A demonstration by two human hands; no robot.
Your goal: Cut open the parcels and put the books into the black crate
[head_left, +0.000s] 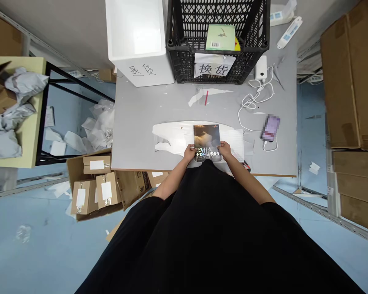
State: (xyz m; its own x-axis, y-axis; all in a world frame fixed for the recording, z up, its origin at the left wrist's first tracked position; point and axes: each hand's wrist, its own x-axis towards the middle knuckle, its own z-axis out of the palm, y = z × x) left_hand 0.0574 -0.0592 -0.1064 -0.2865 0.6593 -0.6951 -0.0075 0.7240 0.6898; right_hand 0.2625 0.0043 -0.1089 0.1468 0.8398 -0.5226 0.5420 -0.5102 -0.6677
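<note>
Left hand (189, 152) and right hand (224, 150) grasp the 2 side edges of a dark, glossy-covered paper book (206, 139) with white lettering, over white sheeting (178, 134) on the grey tabletop (133, 122). Even, light pressure should steady it without creasing the cover; fingertips belong at the edges.

Table (135, 122): grey surface. White bin (141, 67) at far edge, beside black crate (184, 65); crate holds green book (220, 36). Phone (270, 127) on right, white cable (243, 107) near it. Opened carton (130, 185) below table's left side, smaller boxes inside.
</note>
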